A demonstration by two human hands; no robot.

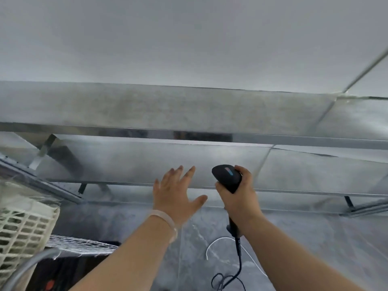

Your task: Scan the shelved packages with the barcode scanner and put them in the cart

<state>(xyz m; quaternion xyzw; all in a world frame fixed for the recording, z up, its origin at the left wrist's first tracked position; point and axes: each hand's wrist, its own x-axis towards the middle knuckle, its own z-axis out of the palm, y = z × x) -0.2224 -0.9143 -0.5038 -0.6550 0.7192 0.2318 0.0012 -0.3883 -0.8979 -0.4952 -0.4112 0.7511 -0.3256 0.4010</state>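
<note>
My right hand [237, 196] grips the black barcode scanner [227, 177] by its handle, its head pointing up and away, and a black cable [237, 263] hangs from its base. My left hand [176, 192] is held out flat with fingers spread, empty, in front of the grey metal shelf [147, 162]. A pale band sits on the left wrist. No package shows on the shelves in view. The cart's wire rim [79, 244] and grey handle bar [27, 263] appear at lower left.
Two bare grey metal shelf levels [168, 106] run across the view, with a white wall above. A cream lattice basket [23, 234] stands at the left edge. A white cord [218, 242] lies on the grey floor below my hands.
</note>
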